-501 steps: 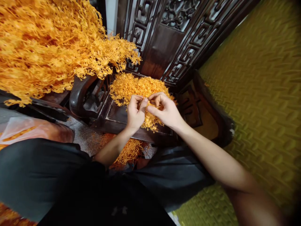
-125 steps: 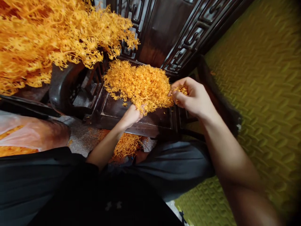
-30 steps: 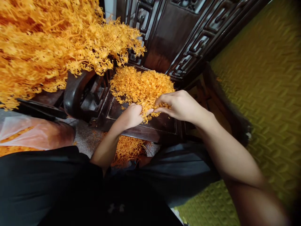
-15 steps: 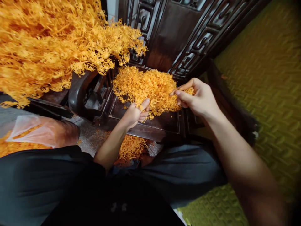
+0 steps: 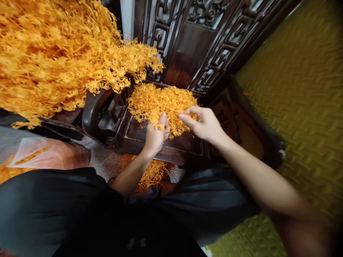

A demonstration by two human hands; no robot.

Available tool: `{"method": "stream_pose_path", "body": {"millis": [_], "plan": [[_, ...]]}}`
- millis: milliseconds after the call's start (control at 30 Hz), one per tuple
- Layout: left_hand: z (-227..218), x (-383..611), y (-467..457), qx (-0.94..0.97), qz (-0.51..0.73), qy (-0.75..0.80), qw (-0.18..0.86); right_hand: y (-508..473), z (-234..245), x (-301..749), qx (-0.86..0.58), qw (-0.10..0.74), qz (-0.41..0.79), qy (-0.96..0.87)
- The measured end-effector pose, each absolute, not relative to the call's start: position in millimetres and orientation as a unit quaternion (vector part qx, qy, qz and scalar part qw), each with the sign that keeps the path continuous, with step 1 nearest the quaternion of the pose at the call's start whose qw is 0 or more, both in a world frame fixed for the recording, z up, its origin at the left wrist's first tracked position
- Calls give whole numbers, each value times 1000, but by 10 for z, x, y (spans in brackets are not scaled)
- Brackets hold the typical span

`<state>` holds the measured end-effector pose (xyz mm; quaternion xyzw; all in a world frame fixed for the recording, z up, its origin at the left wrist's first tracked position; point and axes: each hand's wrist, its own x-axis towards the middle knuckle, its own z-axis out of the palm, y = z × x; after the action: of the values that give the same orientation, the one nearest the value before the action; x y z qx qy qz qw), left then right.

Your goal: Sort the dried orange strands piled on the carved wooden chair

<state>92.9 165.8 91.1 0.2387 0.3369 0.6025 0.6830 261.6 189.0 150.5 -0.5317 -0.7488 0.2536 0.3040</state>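
A small pile of orange, stringy sprigs (image 5: 163, 101) lies on the seat of a dark carved wooden chair (image 5: 184, 142). My left hand (image 5: 155, 134) is closed round a small tuft of the sprigs, held up at the pile's near edge. My right hand (image 5: 202, 123) hovers just to the right of it with fingers bent and partly apart, resting against the pile; I see nothing gripped in it. A far bigger heap of the same orange sprigs (image 5: 53, 53) fills the upper left.
The chair's carved back (image 5: 203, 43) and curved armrest (image 5: 92, 109) close in the seat. More orange sprigs (image 5: 152, 175) lie on the floor under the seat. A clear plastic bag (image 5: 32, 157) sits at left. A yellow-green woven mat (image 5: 300, 107) covers the right.
My right hand has come back from the pile's right side toward the left hand and let go of its sprigs. My left hand has lifted its tuft slightly.
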Motion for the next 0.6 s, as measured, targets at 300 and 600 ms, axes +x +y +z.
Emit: {"method": "stream_pose_path", "body": {"millis": [300,600], "plan": [[1139,702,1590,239,535,270,764,1941,1546,2995,-530,386,492,-573],[891,836,1673,376,466,323,733,1743,1763,2822,-471,378,442,-663]]}}
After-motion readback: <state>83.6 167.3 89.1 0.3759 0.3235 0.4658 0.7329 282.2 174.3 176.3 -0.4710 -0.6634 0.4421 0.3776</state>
